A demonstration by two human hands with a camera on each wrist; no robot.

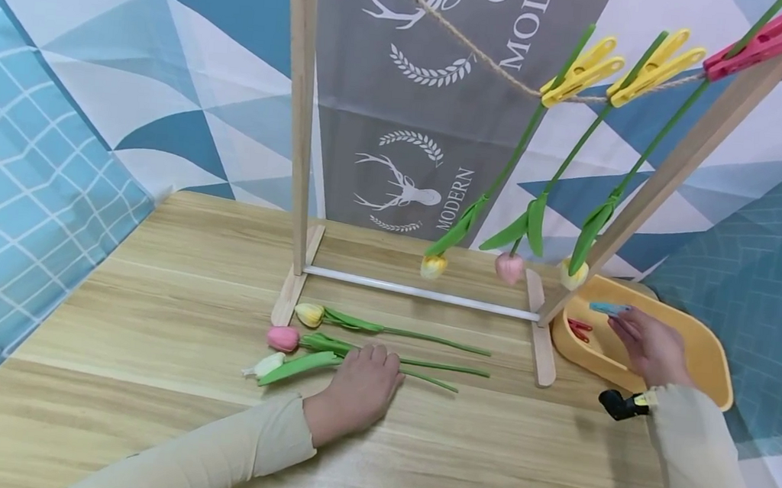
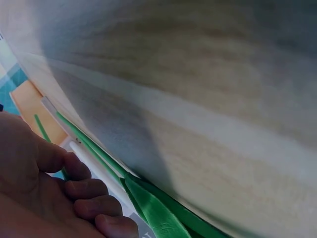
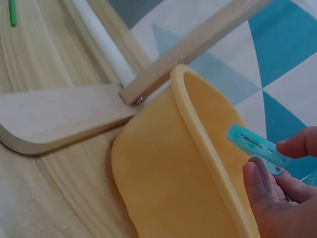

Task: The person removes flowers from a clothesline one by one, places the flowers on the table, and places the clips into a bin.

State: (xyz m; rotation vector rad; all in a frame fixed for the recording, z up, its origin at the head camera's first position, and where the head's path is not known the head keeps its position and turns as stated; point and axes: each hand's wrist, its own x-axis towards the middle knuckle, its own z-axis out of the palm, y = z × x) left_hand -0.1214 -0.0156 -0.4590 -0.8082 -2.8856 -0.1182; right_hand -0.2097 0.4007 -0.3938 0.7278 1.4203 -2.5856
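My left hand (image 1: 360,391) is low over the wooden table, its fingers curled round the stem of the white tulip (image 1: 271,363); in the left wrist view the hand (image 2: 64,193) pinches a green stem (image 2: 41,128). A pink tulip (image 1: 283,338) and a yellow tulip (image 1: 310,314) lie just beyond it. On the right, my right hand (image 1: 655,345) holds a light blue clothespin (image 1: 608,308) over the yellow basket (image 1: 716,361). The right wrist view shows the clothespin (image 3: 257,144) between the thumb and fingers of the hand (image 3: 290,198).
A wooden frame (image 1: 300,114) with a white bottom rod (image 1: 421,294) stands behind the flowers. From its rope (image 1: 475,48) three tulips hang heads down, clipped by two yellow clothespins (image 1: 581,71) and a red one (image 1: 768,42). Red clothespins (image 1: 579,329) lie inside the basket.
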